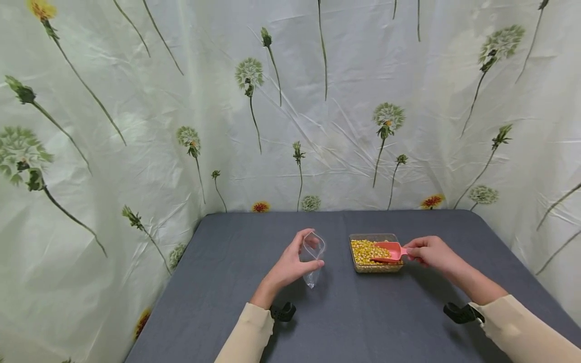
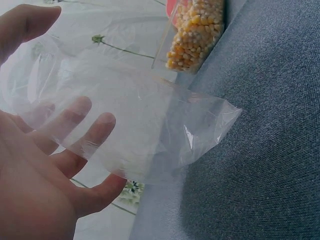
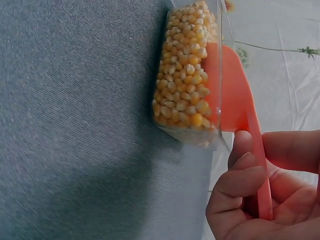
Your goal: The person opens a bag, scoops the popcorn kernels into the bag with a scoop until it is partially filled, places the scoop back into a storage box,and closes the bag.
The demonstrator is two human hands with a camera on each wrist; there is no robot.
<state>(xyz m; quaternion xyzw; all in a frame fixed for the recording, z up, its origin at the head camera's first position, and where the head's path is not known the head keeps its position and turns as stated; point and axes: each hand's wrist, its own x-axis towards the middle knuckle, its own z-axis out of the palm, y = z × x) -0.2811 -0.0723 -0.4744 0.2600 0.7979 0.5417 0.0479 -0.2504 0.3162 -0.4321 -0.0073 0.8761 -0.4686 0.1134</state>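
both apart: left hand (image 1: 289, 263) holds clear bag (image 2: 160, 130); right hand (image 1: 434, 253) grips pink scoop (image 3: 234, 92) in corn kernels (image 1: 363, 250)

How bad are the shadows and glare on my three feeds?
Head view: fairly even light, soft shadows on the grey fabric-covered table; left wrist view: scene tilted sideways, small bright glints on the clear plastic bag; right wrist view: also sideways, broad dim shadow at lower left, yet individual yellow corn kernels look distinct.
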